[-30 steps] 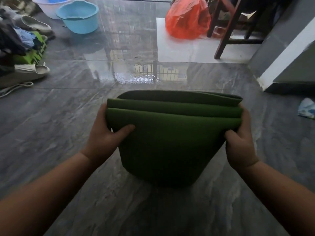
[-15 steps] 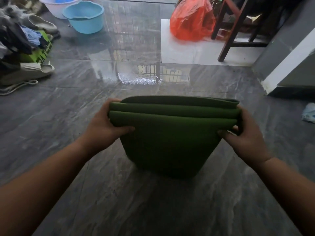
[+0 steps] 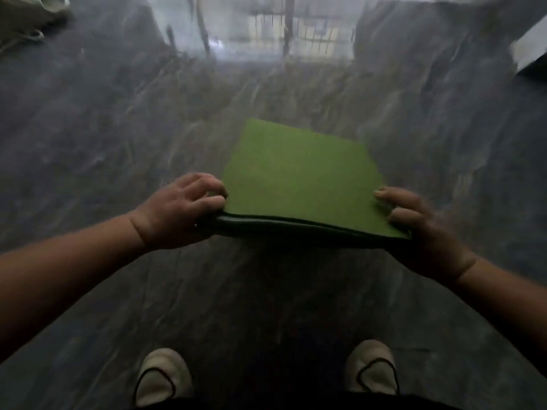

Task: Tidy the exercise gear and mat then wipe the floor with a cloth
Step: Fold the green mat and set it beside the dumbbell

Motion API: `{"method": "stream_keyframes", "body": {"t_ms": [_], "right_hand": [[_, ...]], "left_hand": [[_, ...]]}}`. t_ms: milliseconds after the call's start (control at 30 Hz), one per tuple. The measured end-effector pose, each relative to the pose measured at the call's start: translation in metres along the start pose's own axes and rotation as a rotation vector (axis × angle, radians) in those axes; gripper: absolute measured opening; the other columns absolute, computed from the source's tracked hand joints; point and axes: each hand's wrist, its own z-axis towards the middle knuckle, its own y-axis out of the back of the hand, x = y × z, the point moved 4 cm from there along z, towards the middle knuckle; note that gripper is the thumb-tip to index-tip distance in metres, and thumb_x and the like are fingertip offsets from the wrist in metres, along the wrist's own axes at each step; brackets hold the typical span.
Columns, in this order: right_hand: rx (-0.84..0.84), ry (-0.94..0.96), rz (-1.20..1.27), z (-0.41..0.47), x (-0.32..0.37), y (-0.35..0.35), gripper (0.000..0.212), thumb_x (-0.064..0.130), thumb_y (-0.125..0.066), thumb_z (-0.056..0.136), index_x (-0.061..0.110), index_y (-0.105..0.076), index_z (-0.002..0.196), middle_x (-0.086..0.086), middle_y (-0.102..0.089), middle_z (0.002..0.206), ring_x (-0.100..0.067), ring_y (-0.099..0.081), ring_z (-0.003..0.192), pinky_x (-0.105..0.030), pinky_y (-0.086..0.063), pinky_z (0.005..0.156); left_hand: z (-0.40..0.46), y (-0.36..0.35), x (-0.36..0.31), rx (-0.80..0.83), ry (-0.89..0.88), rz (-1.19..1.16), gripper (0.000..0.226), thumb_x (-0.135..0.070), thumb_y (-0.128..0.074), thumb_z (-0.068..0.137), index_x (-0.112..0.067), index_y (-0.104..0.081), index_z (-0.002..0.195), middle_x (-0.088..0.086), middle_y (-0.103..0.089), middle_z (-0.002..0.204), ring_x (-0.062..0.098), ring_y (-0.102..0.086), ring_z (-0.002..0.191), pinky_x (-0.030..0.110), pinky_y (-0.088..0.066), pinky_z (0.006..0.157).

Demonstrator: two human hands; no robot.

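- Your left hand (image 3: 180, 210) grips the near-left corner of the folded green mat (image 3: 299, 179), fingers curled over the top, thumb at the edge.
- Your right hand (image 3: 420, 229) holds the near-right corner, fingers (image 3: 396, 196) lying on top of the mat, rest of the hand under the edge; can't tell exactly how the thumb sits.
- Mat is held flat-ish betw. both hands, above the grey marble floor (image 3: 118, 128), top face bright green, stacked layers visible along the near edge.
- Frame is heavily motion-blurred, esp. the floor.
- Your two white slippers (image 3: 162, 377) show at bottom, well below the mat.
- Pale shoe (image 3: 26, 13) at top-left corner, white wall base (image 3: 529, 51) at top right.
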Motion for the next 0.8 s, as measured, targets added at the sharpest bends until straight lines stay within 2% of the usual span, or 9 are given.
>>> {"method": "stream_keyframes", "body": {"t_ms": [200,267,433,467,533,600,633,700,800], "right_hand": [[0.18,-0.054,-0.1,-0.084,0.002,-0.074,0.027,0.01,-0.061,0.087,0.008,-0.045,0.108,-0.021,-0.046,0.14,-0.043,-0.049,0.128,-0.055,-0.041,0.107],[0.284,-0.043,-0.171,-0.098,-0.004,-0.087,0.019,0.006,-0.051,0.089,0.007,-0.047,0.108,-0.023,-0.046,0.141,-0.044,-0.045,0.131,-0.052,-0.035,0.113],[0.581,-0.148,-0.223,-0.116,-0.004,-0.105,0.047,0.014,-0.037,0.076,0.007,-0.056,0.119,-0.016,-0.045,0.148,-0.037,-0.04,0.138,-0.049,-0.033,0.115],[0.532,-0.23,-0.163,-0.113,-0.001,-0.104,0.047,0.015,-0.038,0.075,0.007,-0.058,0.118,-0.016,-0.048,0.146,-0.035,-0.041,0.138,-0.048,-0.035,0.115],[0.261,-0.493,0.031,-0.1,0.004,-0.098,0.04,0.015,-0.042,0.078,0.009,-0.057,0.115,-0.013,-0.051,0.14,-0.028,-0.043,0.134,-0.043,-0.037,0.113],[-0.1,-0.839,0.225,-0.087,0.003,-0.093,0.041,0.012,-0.053,0.088,0.013,-0.049,0.128,-0.005,-0.045,0.14,-0.017,-0.043,0.131,-0.029,-0.037,0.109],[-0.189,-1.028,0.325,-0.084,0.001,-0.097,0.049,0.012,-0.058,0.093,0.015,-0.041,0.139,0.0,-0.041,0.142,-0.012,-0.041,0.13,-0.024,-0.035,0.106],[-0.169,-1.281,0.534,-0.08,-0.006,-0.112,0.065,0.019,-0.059,0.098,0.019,-0.024,0.153,0.007,-0.036,0.142,-0.009,-0.039,0.128,-0.027,-0.036,0.104],[0.039,-1.307,0.458,-0.078,-0.014,-0.13,0.075,0.026,-0.059,0.097,0.024,-0.013,0.156,0.0,-0.04,0.15,-0.019,-0.044,0.132,-0.041,-0.037,0.112]], "left_hand": [[-0.058,-0.083,-0.035,0.141,-0.049,0.065,0.025,-0.016,-0.063,0.087,-0.012,-0.051,0.109,0.019,-0.059,0.11,0.038,-0.058,0.099,0.048,-0.047,0.095],[-0.068,-0.105,-0.038,0.19,-0.028,0.098,0.032,-0.011,-0.067,0.084,-0.01,-0.051,0.112,0.018,-0.054,0.116,0.039,-0.057,0.103,0.051,-0.047,0.096],[-0.096,-0.143,-0.044,0.574,0.149,0.064,0.067,-0.009,-0.07,0.067,-0.012,-0.042,0.128,0.016,-0.04,0.134,0.042,-0.045,0.122,0.054,-0.044,0.104],[-0.095,-0.141,-0.046,0.553,0.221,0.024,0.067,-0.009,-0.065,0.066,-0.012,-0.041,0.129,0.016,-0.039,0.135,0.041,-0.043,0.124,0.053,-0.042,0.106],[-0.083,-0.132,-0.048,0.381,0.451,-0.13,0.06,-0.006,-0.054,0.066,-0.008,-0.046,0.126,0.017,-0.043,0.132,0.038,-0.041,0.125,0.052,-0.038,0.111],[-0.071,-0.126,-0.038,0.103,0.871,-0.304,0.053,-0.004,-0.052,0.074,-0.004,-0.046,0.127,0.016,-0.041,0.132,0.031,-0.039,0.125,0.048,-0.033,0.114],[-0.067,-0.126,-0.031,0.015,1.117,-0.402,0.053,-0.008,-0.054,0.081,-0.006,-0.04,0.132,0.013,-0.037,0.135,0.026,-0.038,0.126,0.043,-0.031,0.115],[-0.063,-0.137,-0.024,-0.019,1.475,-0.671,0.067,-0.029,-0.062,0.089,-0.015,-0.026,0.145,0.007,-0.034,0.144,0.023,-0.04,0.129,0.04,-0.033,0.115],[-0.052,-0.152,-0.028,-0.035,1.559,-0.93,0.077,-0.036,-0.067,0.092,-0.016,-0.021,0.151,0.004,-0.047,0.142,0.021,-0.051,0.125,0.038,-0.042,0.109]]}}
